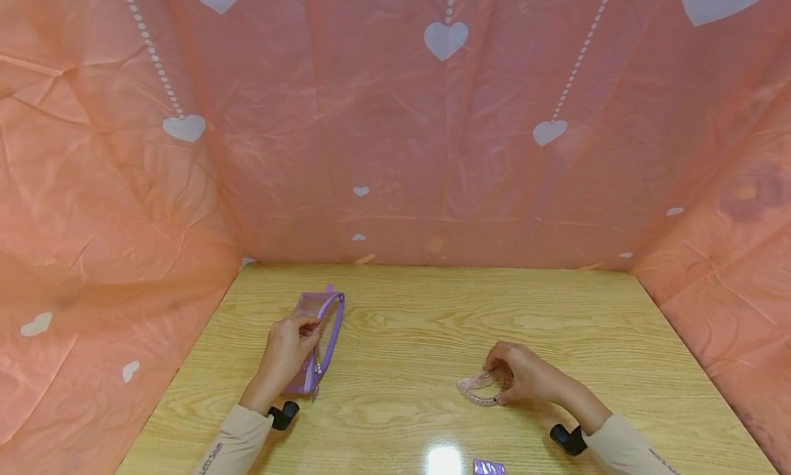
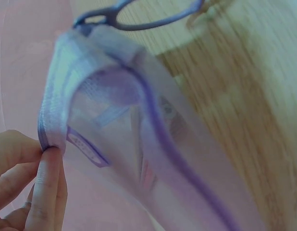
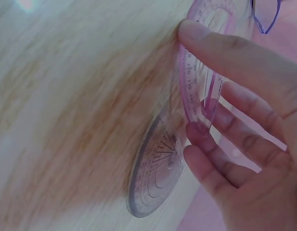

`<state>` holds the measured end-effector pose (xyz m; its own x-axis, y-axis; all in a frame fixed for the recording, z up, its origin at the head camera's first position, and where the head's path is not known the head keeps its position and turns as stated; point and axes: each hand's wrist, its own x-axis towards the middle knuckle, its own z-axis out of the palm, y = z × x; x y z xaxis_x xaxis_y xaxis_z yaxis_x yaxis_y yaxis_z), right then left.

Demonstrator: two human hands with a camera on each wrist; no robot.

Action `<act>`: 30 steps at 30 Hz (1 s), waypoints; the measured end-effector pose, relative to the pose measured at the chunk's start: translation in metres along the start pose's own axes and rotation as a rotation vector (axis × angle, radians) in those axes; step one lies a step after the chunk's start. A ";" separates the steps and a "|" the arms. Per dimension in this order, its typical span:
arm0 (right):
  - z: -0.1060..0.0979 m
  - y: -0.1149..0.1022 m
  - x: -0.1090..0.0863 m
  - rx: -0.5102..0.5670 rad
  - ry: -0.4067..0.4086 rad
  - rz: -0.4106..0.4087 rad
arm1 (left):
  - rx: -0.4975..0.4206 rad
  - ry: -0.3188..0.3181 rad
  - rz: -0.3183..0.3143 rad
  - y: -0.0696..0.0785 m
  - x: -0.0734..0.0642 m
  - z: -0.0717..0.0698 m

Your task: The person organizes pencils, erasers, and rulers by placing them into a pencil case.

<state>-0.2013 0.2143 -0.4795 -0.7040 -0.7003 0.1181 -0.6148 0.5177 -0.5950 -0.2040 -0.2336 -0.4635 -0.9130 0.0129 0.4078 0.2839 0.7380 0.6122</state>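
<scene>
A purple see-through pencil case (image 1: 303,382) lies on the left of the table with its zipped mouth spread apart. My left hand (image 1: 287,351) pinches one zipper edge between thumb and fingers. Inside, through the mesh, a few blurred items and a small white label (image 2: 87,147) show in the left wrist view. Over on the right, my right hand (image 1: 525,372) holds a pink transparent protractor (image 3: 191,82) by its ends, between thumb and fingers. Just below that hand is a clear protractor (image 3: 155,173), close to the fingertips and over the wood grain.
The wooden table (image 1: 395,324) is bordered by a pink cloth (image 1: 395,152) with hearts at the back and both sides. A small purple shiny item (image 1: 488,467) lies at the near edge, partly cut off. Black wrist cameras (image 1: 284,415) sit on both wrists.
</scene>
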 end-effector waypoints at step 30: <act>-0.012 0.004 0.000 0.163 -0.094 0.036 | 0.005 -0.004 0.006 -0.001 -0.001 -0.002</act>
<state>-0.2085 0.2223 -0.4721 -0.6839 -0.7292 0.0240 -0.5185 0.4625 -0.7192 -0.2029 -0.2351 -0.4631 -0.9126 0.0201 0.4085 0.2877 0.7412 0.6064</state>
